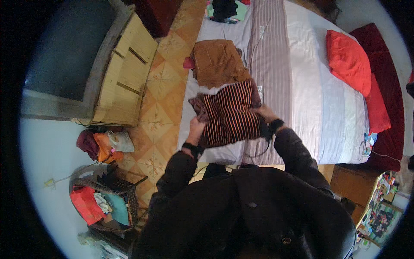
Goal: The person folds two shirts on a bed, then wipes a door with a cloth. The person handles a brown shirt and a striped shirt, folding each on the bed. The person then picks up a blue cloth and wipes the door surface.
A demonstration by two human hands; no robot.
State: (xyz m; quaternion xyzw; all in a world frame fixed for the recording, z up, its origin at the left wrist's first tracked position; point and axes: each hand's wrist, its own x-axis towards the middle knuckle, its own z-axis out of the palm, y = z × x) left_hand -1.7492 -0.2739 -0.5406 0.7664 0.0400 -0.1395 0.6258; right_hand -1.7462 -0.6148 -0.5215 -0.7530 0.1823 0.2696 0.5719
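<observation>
A dark garment with thin orange stripes (231,113) is stretched between my hands over the near left part of the bed. My left hand (196,129) grips its left edge, close to a bunched brownish-purple part. On the opposite side, my right hand (266,113) has hold of the garment's right edge. Just beyond it lies a brown folded garment (220,63), partly overlapped by the striped cloth. A small dark red cloth (188,62) sticks out at the brown garment's left side. Fingers on both hands are partly hidden by the fabric.
The bed (304,97) extends to the right, with red pillows (349,61) at its far side. A stack of clothes (226,11) sits at the top. To the left are a wooden cabinet (126,77), several bags (105,145) and a loaded wicker chair (132,207).
</observation>
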